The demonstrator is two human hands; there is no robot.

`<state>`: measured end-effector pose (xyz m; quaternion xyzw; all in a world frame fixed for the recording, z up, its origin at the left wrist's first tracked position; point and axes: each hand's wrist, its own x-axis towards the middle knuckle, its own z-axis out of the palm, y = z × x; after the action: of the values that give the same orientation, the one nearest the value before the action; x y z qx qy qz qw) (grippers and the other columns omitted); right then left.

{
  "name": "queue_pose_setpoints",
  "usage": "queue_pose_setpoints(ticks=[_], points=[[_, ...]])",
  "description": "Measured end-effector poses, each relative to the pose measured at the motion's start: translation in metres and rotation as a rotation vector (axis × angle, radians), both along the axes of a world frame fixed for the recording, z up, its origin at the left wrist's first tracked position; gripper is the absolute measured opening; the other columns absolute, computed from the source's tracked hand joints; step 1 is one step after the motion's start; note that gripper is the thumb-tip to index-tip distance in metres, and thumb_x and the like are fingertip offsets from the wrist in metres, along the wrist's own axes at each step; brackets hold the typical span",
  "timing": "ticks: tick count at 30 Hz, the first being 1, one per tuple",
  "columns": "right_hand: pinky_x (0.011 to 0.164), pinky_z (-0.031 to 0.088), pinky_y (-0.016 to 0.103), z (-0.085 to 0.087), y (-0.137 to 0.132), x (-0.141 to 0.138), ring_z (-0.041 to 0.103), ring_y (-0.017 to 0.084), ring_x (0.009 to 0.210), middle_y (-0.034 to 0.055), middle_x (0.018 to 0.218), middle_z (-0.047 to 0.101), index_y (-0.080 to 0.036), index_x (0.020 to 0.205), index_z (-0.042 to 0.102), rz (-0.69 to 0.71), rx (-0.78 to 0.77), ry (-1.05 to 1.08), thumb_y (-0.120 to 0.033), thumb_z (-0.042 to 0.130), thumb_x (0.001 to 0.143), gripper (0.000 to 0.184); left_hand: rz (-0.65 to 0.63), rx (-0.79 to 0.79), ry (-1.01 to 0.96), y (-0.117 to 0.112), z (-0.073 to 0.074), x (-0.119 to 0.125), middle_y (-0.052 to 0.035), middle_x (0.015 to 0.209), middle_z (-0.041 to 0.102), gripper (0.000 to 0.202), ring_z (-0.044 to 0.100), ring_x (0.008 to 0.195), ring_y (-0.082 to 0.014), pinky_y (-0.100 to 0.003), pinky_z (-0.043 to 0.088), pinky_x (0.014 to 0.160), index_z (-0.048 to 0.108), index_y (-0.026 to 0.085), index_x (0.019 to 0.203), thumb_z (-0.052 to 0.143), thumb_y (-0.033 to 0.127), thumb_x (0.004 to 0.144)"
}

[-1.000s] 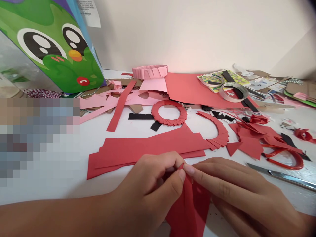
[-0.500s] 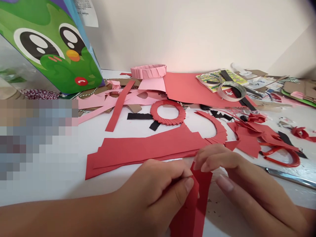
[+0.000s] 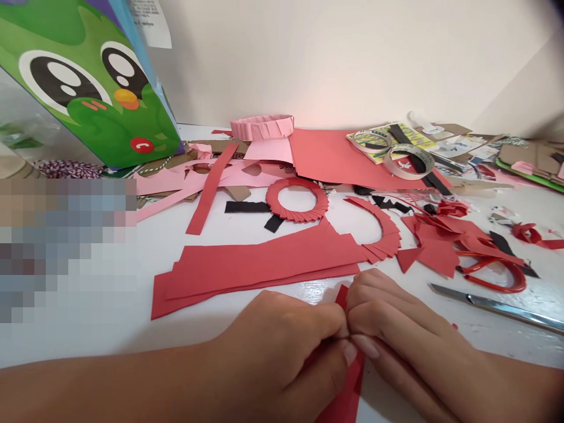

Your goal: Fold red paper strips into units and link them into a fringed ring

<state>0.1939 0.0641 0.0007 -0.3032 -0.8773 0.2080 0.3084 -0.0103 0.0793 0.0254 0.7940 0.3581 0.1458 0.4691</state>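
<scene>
Partly hidden, red paper lies between fingers.

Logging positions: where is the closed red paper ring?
In the head view, the red ring lies near the middle, beyond the stacked red strips and left of the curved pleated piece.

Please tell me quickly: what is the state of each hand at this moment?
Left hand: closed, pinching a folded red paper strip between thumb and fingers.
Right hand: closed, fingertips meeting the left's, apparently pinching the same strip.
</scene>
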Motion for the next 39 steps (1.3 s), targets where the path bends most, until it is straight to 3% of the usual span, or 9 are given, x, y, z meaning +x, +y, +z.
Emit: queue_pose_setpoints(ticks=[2,8,13,18,23,30,39], points=[[0.07,0.052,0.029,0.001,0.001,0.002,0.056,0.016,0.069,0.0002,0.078,0.062,-0.025,0.088,0.05,0.012,-0.047,0.005,-0.015,0.043,0.103,0.02,-0.039,-0.064,-0.025,0.003,0.002,0.002,0.0049,0.063,0.056,0.026,0.047,0.053,-0.0122,-0.022,0.04,0.052,0.046,0.024,0.067,0.049,0.025,0.093],[0.069,0.054,0.025,0.008,0.001,0.004,0.06,0.014,0.07,-0.0021,0.08,0.062,-0.027,0.085,0.05,-0.128,-0.239,0.069,-0.017,0.039,0.104,0.024,0.057,-0.201,-0.105,0.004,0.003,0.005,0.0056,0.062,0.043,0.031,0.042,0.058,-0.0135,-0.024,0.036,0.054,0.036,0.025,0.066,0.043,0.03,0.095],[0.063,0.053,0.023,0.009,-0.002,0.003,0.06,0.012,0.066,-0.0033,0.075,0.063,-0.025,0.085,0.052,-0.151,-0.229,0.063,-0.02,0.051,0.1,0.016,0.118,-0.368,-0.218,0.006,-0.006,0.001,0.0044,0.068,0.05,0.029,0.047,0.066,-0.0142,-0.023,0.041,0.061,0.051,0.024,0.074,0.045,0.035,0.1],[0.053,0.052,0.023,0.009,0.001,0.0,0.06,0.014,0.059,-0.0017,0.068,0.063,-0.025,0.079,0.056,-0.156,-0.189,0.082,-0.029,0.066,0.091,0.017,0.184,-0.336,-0.325,0.01,-0.006,0.001,0.0013,0.078,0.061,0.026,0.056,0.075,-0.0154,-0.025,0.047,0.07,0.065,0.022,0.077,0.053,0.032,0.098],[0.05,0.052,0.025,0.006,0.002,-0.002,0.06,0.015,0.057,0.0004,0.067,0.062,-0.024,0.072,0.054,-0.207,-0.157,0.09,-0.042,0.069,0.091,0.03,0.199,-0.281,-0.306,0.01,-0.006,0.002,-0.001,0.09,0.06,0.028,0.059,0.082,-0.0164,-0.026,0.048,0.072,0.071,0.021,0.076,0.058,0.035,0.097],[0.053,0.049,0.022,0.007,0.001,0.001,0.058,0.012,0.059,-0.0022,0.067,0.064,-0.022,0.08,0.06,-0.215,-0.176,0.057,-0.018,0.056,0.096,0.017,0.284,-0.381,-0.302,0.011,-0.01,0.004,0.0036,0.079,0.065,0.008,0.059,0.076,-0.0134,-0.021,0.047,0.065,0.065,0.024,0.085,0.067,0.029,0.09],[0.055,0.051,0.023,0.007,0.004,0.0,0.062,0.014,0.061,-0.0009,0.068,0.067,-0.023,0.079,0.06,-0.234,-0.236,0.07,-0.021,0.054,0.098,0.02,0.204,-0.352,-0.232,0.009,-0.009,0.003,0.0055,0.071,0.055,0.022,0.049,0.067,-0.0125,-0.023,0.04,0.06,0.057,0.022,0.078,0.055,0.032,0.098]])
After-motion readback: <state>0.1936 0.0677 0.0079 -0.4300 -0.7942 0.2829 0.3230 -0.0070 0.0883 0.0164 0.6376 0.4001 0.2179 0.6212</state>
